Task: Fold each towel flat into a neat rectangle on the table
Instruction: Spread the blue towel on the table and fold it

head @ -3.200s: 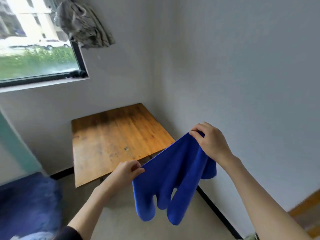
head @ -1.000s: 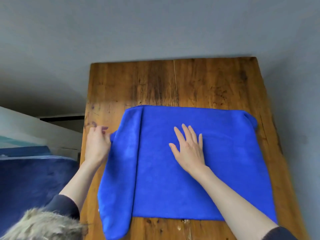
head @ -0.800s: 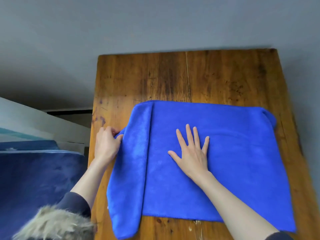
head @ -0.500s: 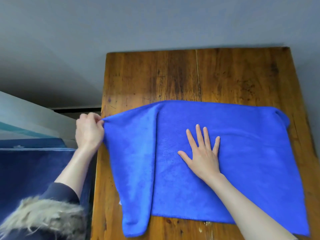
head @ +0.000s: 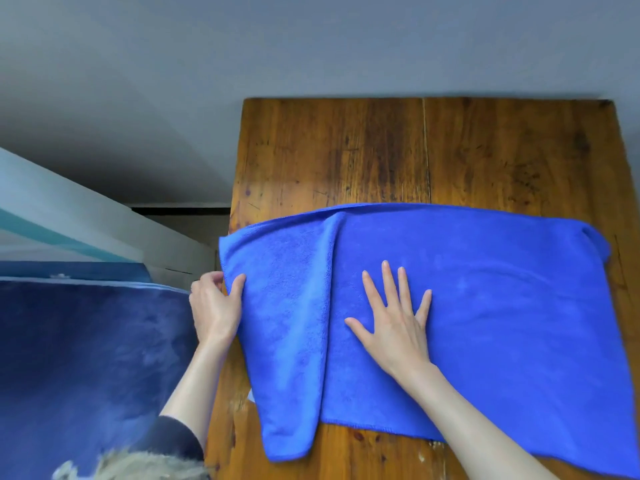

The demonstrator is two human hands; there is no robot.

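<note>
While the bright blue microfibre towel (head: 467,317) lies spread over the brown wooden table (head: 346,154), both hands are on it. The towel covers the near half of the tabletop, from about nine o'clock to three o'clock, and its far edge runs almost straight across the middle of the wood. Its left part is a long flap with a crease that goes from the far edge to the near edge; this flap reaches the left edge of the table and a little beyond it. The corner at about two o'clock is slightly bunched.

At nine o'clock, the left hand (head: 214,306) grips the left border of the towel: the thumb lies on top of the cloth and the other fingers are curled around the edge. The right hand (head: 394,323) rests flat on the towel near its middle, just right of the crease, with all the fingers straight and spread, pointing toward twelve o'clock.

A dark sleeve (head: 173,438) covers the left forearm near seven o'clock, and pale fur trim (head: 138,465) shows below it. Left of the table, at eight o'clock, lies a dark blue soft blanket (head: 86,358). A grey wall (head: 311,46) fills the far side at twelve o'clock.
</note>
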